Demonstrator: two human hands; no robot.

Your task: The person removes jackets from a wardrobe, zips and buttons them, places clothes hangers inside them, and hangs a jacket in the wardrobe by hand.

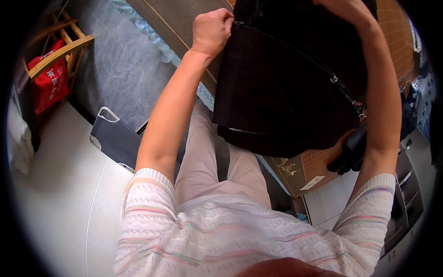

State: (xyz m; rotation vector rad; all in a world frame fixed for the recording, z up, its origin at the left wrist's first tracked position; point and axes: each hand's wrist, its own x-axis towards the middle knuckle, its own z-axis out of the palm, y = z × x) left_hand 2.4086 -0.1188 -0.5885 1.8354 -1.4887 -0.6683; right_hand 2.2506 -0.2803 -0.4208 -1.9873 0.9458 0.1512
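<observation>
The pale floor (60, 194) spreads across the lower left, meeting a grey marbled surface (120, 55) above it. A light-blue frilled strip (150, 34) runs along that surface's edge, toward the person's legs. On the right, beyond the dark cloth, is an orange-brown surface (394, 37) with thin pale lines; farther right stands a grey shelf unit (408, 184). A wooden chair (60, 57) at upper left has a red bag (50, 85) against it, and a dark grey panel with white tubular ends (115, 136) lies near the left forearm. Black items (353, 150) sit close to the right forearm, next to a brown box (290, 174) with gold markings and a white label (312, 183).

The dark cloth (290, 83) hangs between the forearms, in front of the legs, and hides much of what is behind it. It falls below both hands. The left hand (213, 31) has its grip closed, fingers pinching the cloth's upper left edge, beside a thin shiny line (281, 42) that slants down across it. The right hand (346, 10) is at the cloth's upper right; its fingertips are hidden, so I cannot tell how tightly its grip closes.
</observation>
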